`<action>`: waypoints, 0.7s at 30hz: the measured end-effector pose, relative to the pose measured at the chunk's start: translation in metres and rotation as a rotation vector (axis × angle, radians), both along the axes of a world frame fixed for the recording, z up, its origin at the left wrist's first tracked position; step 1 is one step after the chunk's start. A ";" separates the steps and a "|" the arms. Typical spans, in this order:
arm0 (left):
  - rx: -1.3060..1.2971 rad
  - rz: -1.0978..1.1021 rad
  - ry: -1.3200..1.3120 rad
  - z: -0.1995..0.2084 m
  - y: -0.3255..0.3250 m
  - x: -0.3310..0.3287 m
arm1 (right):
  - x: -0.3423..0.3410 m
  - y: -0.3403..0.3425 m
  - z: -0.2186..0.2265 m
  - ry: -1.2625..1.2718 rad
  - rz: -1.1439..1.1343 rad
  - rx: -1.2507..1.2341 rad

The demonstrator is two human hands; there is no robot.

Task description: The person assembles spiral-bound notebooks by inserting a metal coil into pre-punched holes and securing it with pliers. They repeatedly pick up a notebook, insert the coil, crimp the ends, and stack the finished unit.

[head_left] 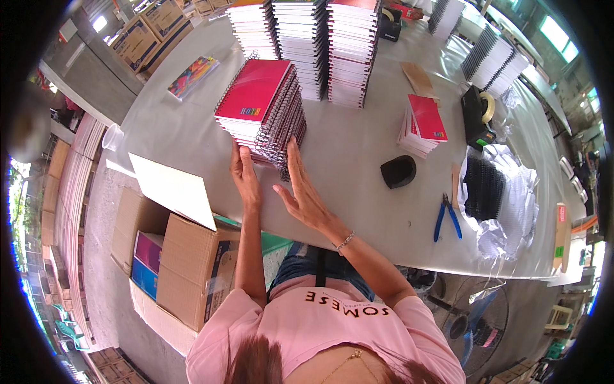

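A stack of red-covered spiral notebooks (257, 89) stands on the grey table in front of me. Its black wire bindings show along both the left and right sides. My left hand (245, 176) lies against the near left side of the stack, fingers stretched upward. On the near right side, my right hand (303, 189) presses flat fingers to the wire bindings, its thumb held apart. Both palms face each other across the lower part of the stack. Neither hand's fingers wrap round the notebooks.
Tall notebook stacks (350, 57) rise behind. To the right are small red booklets (422, 125), a black block (398, 171), blue-handled pliers (448, 217), a tape dispenser (474, 118) and black binding wires (483, 189) on white wrapping. An open carton (185, 262) stands at lower left, a floor fan (473, 323) at lower right.
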State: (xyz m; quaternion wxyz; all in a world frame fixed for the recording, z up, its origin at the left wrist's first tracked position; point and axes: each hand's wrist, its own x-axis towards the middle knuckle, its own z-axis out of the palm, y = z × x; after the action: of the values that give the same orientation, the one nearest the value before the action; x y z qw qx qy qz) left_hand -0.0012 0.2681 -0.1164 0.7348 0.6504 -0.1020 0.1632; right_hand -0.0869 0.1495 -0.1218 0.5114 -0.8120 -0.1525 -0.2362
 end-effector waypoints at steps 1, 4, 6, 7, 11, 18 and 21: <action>-0.024 -0.027 -0.001 -0.002 0.003 0.002 | 0.000 0.001 0.000 -0.012 0.000 0.001; -0.042 -0.068 0.001 -0.008 0.008 0.004 | 0.000 0.000 0.000 -0.002 0.032 0.041; -0.046 -0.073 0.008 -0.010 0.008 0.006 | 0.000 -0.001 0.000 -0.004 0.037 0.047; -0.048 -0.070 0.012 -0.012 0.008 0.007 | 0.000 -0.001 0.000 -0.008 0.039 0.053; -0.026 -0.069 0.010 -0.016 0.012 0.010 | 0.001 -0.001 -0.001 -0.012 0.035 0.033; -0.047 -0.069 0.006 -0.013 0.009 0.009 | 0.002 -0.001 -0.001 -0.023 0.043 0.045; -0.051 -0.066 0.006 -0.014 0.009 0.009 | 0.002 -0.001 -0.002 -0.026 0.038 0.031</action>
State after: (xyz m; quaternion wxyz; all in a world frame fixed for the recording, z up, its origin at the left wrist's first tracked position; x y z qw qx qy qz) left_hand 0.0079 0.2769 -0.1309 0.7563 0.6283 -0.1172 0.1393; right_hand -0.0845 0.1483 -0.1242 0.5264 -0.7978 -0.1707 -0.2393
